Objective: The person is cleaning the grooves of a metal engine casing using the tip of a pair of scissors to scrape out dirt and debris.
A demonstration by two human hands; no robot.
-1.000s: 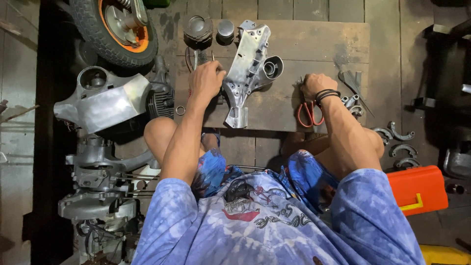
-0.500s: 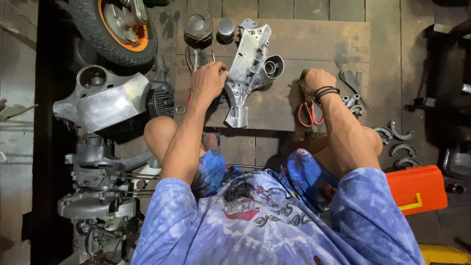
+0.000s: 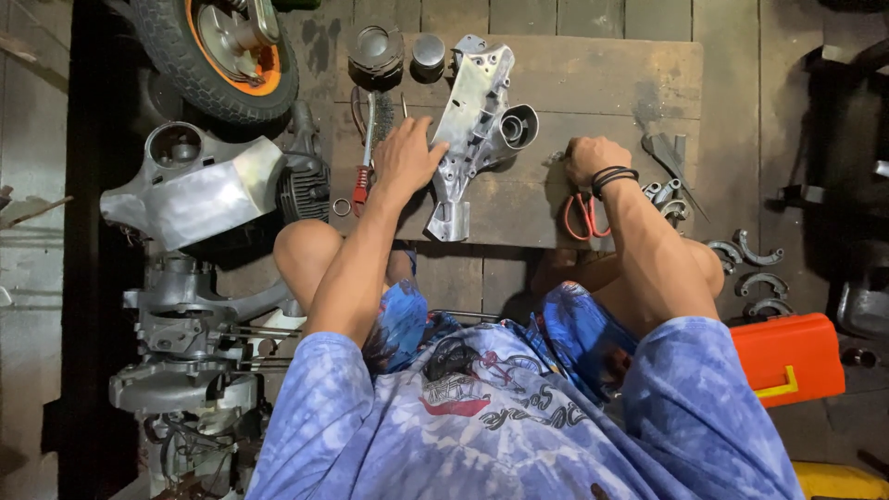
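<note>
Two bare hands rest on a wooden board (image 3: 593, 74). The left hand (image 3: 405, 156), fingers spread, presses the long silver engine casing (image 3: 472, 130), a bare cast-metal piece lying slantwise across the board's middle, with a round tube mouth on its side. The right hand (image 3: 593, 157) is curled closed; what it grips cannot be told. Red-handled scissors (image 3: 583, 215) lie near the board's front edge.

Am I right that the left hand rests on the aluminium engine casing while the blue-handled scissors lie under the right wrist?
Not quite: in the head view the scissors under the right wrist have red handles, not blue. The left hand does rest on the aluminium engine casing.
</note>
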